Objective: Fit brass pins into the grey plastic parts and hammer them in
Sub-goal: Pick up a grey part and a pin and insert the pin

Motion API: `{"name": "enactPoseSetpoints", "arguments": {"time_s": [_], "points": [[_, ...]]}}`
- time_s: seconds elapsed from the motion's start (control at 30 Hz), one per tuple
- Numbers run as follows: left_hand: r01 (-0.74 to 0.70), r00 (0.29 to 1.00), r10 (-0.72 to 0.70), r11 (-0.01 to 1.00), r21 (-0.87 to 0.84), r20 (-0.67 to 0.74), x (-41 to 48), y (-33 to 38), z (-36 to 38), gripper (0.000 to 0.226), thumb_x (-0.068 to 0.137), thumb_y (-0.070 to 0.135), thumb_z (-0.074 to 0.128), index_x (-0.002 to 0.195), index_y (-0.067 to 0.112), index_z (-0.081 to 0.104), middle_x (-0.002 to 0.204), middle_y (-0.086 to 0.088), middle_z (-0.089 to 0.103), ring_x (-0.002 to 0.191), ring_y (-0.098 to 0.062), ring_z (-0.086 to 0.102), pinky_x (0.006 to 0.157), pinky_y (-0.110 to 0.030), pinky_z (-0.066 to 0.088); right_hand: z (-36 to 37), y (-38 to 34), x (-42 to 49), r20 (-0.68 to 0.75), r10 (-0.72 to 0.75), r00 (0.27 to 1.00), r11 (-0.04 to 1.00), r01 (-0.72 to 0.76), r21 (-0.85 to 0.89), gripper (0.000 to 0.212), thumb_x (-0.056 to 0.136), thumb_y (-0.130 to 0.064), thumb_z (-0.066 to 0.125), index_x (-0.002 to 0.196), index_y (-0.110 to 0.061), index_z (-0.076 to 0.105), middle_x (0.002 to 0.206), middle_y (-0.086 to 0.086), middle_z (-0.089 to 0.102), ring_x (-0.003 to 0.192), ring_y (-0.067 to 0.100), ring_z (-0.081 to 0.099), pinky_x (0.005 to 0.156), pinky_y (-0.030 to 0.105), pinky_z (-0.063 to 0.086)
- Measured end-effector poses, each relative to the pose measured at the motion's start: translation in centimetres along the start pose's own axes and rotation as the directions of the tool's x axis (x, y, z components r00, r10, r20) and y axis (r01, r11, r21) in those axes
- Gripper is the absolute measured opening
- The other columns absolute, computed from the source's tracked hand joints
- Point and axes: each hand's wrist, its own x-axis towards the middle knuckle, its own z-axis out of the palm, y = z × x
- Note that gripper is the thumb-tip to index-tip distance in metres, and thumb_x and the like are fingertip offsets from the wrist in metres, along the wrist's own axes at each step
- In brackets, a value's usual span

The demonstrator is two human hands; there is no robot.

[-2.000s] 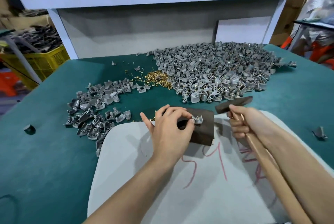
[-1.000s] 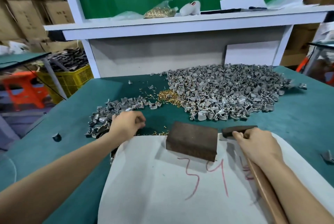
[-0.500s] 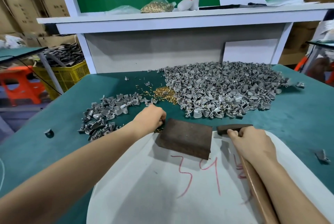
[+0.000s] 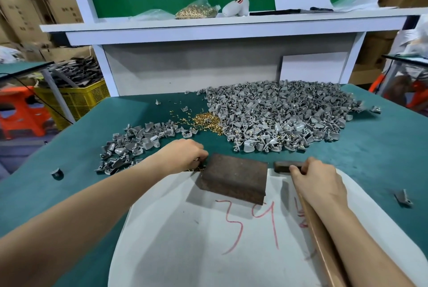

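Head view only: the step is judged as pin pickup. A single pin should be pinched from the loose brass pins (image 4: 197,169) at the block (image 4: 234,179) edge, head up, and a part then fetched and seated flat on the block before any strike. The left hand (image 4: 185,157) is held knuckles-up, fingers curled down onto those pins and against the block's left side; the fingertips are hidden, so whether a pin is gripped cannot be told. The right hand (image 4: 317,182) is clenched round the hammer (image 4: 287,166) just below its head, which is rested on the table (image 4: 58,194) at the white sheet (image 4: 185,240) edge. The grey plastic parts (image 4: 278,120) are heaped behind the block, with a smaller pile (image 4: 134,145) beside the left wrist
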Motion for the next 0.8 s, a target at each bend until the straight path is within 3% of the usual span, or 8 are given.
{"name": "enactPoseSetpoints", "arguments": {"time_s": [0.1,0.17,0.23,0.33,0.43,0.5,0.7,0.8], "points": [[0.071,0.997,-0.071,0.997,-0.012,0.012,-0.1,-0.1,0.3,0.006,0.087,0.012,0.049,0.088,0.012,0.055,0.092,-0.004,0.057,0.084,-0.023,0.055,0.064,-0.032,0.041,0.1,-0.1,-0.1,-0.034,-0.008,0.999,1.000,0.008,0.001,0.026,0.090,-0.039,0.052,0.092,-0.013,0.055,0.086,0.012,0.058,0.089,0.036,0.057,0.067,0.034,0.039],[0.160,0.980,-0.177,0.971,-0.175,-0.086,-0.2,0.0,0.2,0.006,0.088,0.010,0.052,0.087,0.010,0.058,0.090,-0.003,0.060,0.084,-0.020,0.057,0.073,-0.034,0.047,-0.2,-0.2,-0.1,-0.127,-0.046,0.991,0.995,0.057,0.083,0.020,0.089,-0.034,0.055,0.089,-0.014,0.054,0.092,0.010,0.062,0.087,0.034,0.057,0.067,0.035,0.040],[0.202,0.878,-0.374,0.856,-0.476,-0.298,-0.5,1.0,-0.4,0.008,0.087,0.009,0.058,0.081,0.014,0.062,0.077,0.009,0.062,0.071,-0.001,0.056,0.069,-0.019,0.045,-0.6,-0.7,-0.2,-0.238,-0.144,0.960,0.955,0.198,0.220,0.013,0.087,-0.027,0.061,0.083,-0.016,0.054,0.085,0.004,0.062,0.080,0.030,0.057,0.067,0.033,0.041],[0.020,0.748,-0.535,0.610,-0.793,-0.392,-0.8,5.3,-1.6,0.022,0.084,0.010,0.065,0.071,0.027,0.061,0.058,0.021,0.059,0.053,0.005,0.050,0.056,-0.008,0.036,-1.5,-3.4,-0.6,-0.217,-0.371,0.903,0.835,0.427,0.349,0.009,0.084,-0.017,0.068,0.080,-0.020,0.059,0.074,-0.007,0.062,0.071,0.015,0.058,0.069,0.028,0.046],[-0.095,0.756,-0.509,0.536,-0.839,-0.411,-0.7,9.5,-1.6,0.022,0.083,0.008,0.067,0.072,0.027,0.062,0.064,0.017,0.060,0.059,-0.002,0.052,0.060,-0.018,0.043,-2.4,-6.9,-1.4,-0.167,-0.586,0.793,0.677,0.592,0.438,0.010,0.082,-0.013,0.069,0.086,-0.022,0.064,0.075,-0.015,0.060,0.069,0.004,0.058,0.068,0.013,0.043],[-0.106,0.731,-0.559,0.474,-0.874,-0.392,-0.8,10.6,-1.2,0.025,0.082,0.004,0.067,0.072,0.027,0.062,0.062,0.014,0.059,0.059,-0.001,0.049,0.060,-0.019,0.040,-2.3,-8.1,-2.2,-0.182,-0.667,0.722,0.589,0.662,0.464,0.011,0.082,-0.008,0.068,0.088,-0.017,0.066,0.081,-0.010,0.063,0.074,0.005,0.059,0.072,0.015,0.045],[-0.176,0.730,-0.612,0.259,-0.950,-0.303,-1.3,10.6,-0.8,0.019,0.086,0.001,0.062,0.079,0.019,0.067,0.062,0.011,0.062,0.055,-0.003,0.052,0.059,-0.017,0.044,-0.8,-7.9,-3.3,-0.379,-0.723,0.577,0.413,0.802,0.432,0.013,0.078,0.005,0.064,0.089,-0.001,0.068,0.088,0.006,0.063,0.081,0.012,0.059,0.078,0.021,0.048],[-0.202,0.728,-0.629,0.186,-0.962,-0.274,-1.6,10.1,-0.9,0.013,0.087,0.001,0.061,0.081,0.009,0.067,0.059,0.008,0.060,0.051,-0.003,0.051,0.056,-0.014,0.043,-0.5,-7.9,-3.5,-0.375,-0.724,0.579,0.401,0.796,0.453,0.012,0.080,0.001,0.065,0.092,-0.001,0.068,0.090,0.008,0.062,0.082,0.014,0.061,0.078,0.026,0.051]]}}
